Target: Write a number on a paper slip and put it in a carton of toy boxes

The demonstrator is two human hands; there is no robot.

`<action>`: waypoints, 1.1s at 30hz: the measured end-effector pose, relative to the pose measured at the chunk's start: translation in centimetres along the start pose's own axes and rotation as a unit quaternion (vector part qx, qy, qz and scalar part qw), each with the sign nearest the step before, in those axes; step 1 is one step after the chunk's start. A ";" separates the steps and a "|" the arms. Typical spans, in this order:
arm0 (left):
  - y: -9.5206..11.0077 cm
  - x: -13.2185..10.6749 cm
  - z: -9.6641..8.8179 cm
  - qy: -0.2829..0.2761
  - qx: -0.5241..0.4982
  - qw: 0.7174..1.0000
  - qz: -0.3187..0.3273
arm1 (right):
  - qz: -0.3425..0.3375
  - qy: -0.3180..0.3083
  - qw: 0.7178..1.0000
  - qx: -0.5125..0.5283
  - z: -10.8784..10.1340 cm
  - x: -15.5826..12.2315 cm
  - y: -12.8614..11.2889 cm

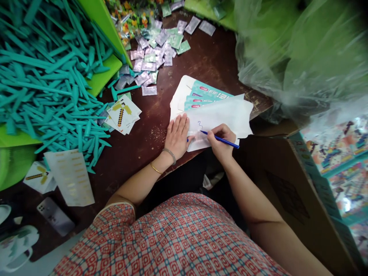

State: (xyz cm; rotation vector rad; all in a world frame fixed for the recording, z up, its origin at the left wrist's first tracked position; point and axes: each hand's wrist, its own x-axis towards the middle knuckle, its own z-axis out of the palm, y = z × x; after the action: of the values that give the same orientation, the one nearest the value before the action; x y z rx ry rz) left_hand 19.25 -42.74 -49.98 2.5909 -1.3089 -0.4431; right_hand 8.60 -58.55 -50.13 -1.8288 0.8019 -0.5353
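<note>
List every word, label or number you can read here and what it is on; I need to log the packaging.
Nothing reads clearly.
Teal flat cartons: white lettering and red labels, too blurred.
White sheet: only a blue squiggle by the pen in the right hand, no word.
Sticker sheet: gold rows, too small.
Cards: a pickaxe picture, no text.

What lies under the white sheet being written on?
Under the white sheet, a fanned stack of flat teal printed cartons shows at the top edge; their lower parts are covered. Right hand holds a blue pen.

Thin white paper sheet [227,115], worn wooden table [207,61]
</note>
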 end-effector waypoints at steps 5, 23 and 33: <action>-0.1 -0.1 0.0 0.010 0.007 1.000 0.005 | 0.037 0.020 0.994 0.096 -0.7 1.7 -0.1; -0.1 0.0 0.1 0.016 0.011 1.000 0.008 | -0.040 -0.026 0.999 0.006 -0.7 2.6 0.9; 0.0 0.0 0.0 0.008 0.002 1.000 0.009 | -0.039 -0.047 0.998 -0.019 -0.8 2.6 0.9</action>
State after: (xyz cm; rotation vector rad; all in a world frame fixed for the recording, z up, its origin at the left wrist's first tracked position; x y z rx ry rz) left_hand 19.26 -42.68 -49.95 2.5798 -1.3279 -0.4170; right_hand 9.57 -61.20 -50.65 -1.9113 0.6840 -0.4822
